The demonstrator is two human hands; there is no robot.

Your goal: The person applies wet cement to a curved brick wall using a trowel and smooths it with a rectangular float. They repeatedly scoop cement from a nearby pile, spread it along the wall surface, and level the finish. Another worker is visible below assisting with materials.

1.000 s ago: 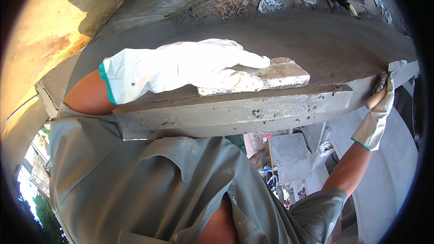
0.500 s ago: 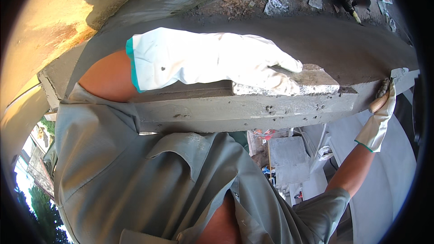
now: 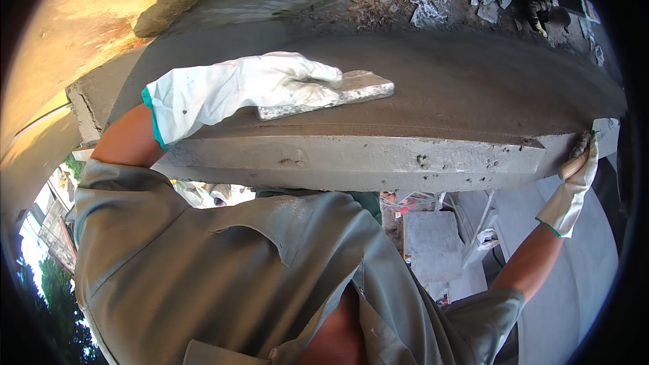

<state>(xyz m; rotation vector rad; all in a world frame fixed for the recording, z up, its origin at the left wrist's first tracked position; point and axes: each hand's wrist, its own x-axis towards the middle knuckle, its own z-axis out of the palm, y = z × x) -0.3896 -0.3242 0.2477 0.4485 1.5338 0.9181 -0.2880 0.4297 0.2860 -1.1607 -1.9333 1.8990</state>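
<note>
My left hand (image 3: 270, 82), in a white glove with a green cuff edge, is closed on a flat, mortar-crusted float (image 3: 368, 86). The float lies on the smooth wet mortar surface (image 3: 460, 88), back from the front edge. Far to the right, my gloved right hand (image 3: 583, 174) is closed round a trowel (image 3: 573, 165) by the squared ledge. Its rounded wooden handle end shows, while most of the blade is hidden or hard to make out.
A long ledge (image 3: 351, 159) with a pitted front face runs across before my chest. Rubble and crumpled sheets (image 3: 429, 12) lie beyond the mortar. A curved wall (image 3: 74, 27) rises at left. Below the ledge are a grey board (image 3: 433, 236) and a white frame.
My left hand and the float have swept left and slightly back from the ledge edge, uncovering the mortar there. My right hand stays by the right end, shifted slightly down in view.
</note>
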